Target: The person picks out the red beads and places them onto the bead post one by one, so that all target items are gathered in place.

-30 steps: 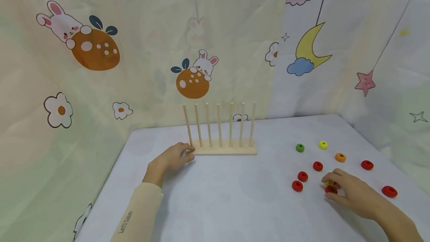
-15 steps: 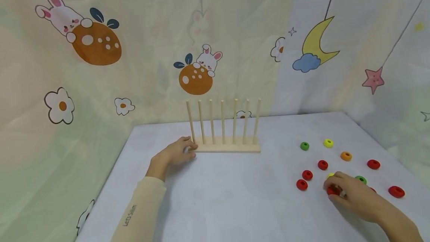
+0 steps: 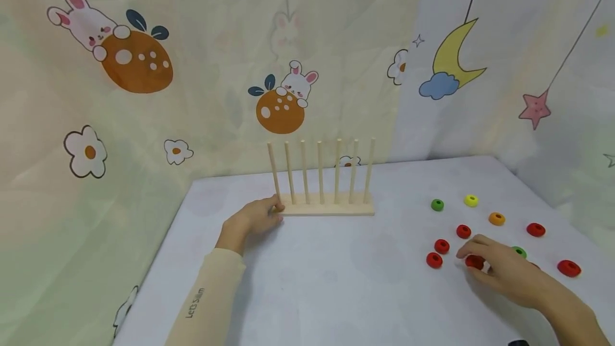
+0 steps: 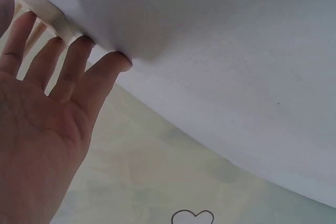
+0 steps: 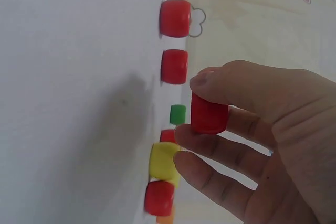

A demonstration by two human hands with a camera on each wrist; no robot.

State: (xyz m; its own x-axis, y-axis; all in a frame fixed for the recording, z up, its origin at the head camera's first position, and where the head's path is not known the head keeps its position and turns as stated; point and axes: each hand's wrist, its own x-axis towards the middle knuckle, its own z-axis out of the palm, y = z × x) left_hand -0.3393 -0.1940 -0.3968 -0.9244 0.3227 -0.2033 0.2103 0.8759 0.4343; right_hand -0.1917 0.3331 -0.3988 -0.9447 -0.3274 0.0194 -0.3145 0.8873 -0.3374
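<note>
At the right of the frame, the right hand pinches a glossy red, round bead between thumb and fingers; which way its hole faces is hard to tell. The pale wooden rack lies to the upper left of that bead, well apart across the white desk. The long axis of its base runs left to right across the middle of the frame, and seven slim, round pegs stand up from it. The left hand is the nearer one to the rack, its loosely straight fingers touching the base's left end. The right hand is nearer the scattered beads: two red, holed beads just left of its fingers and a green, holed bead partly hidden behind it.
</note>
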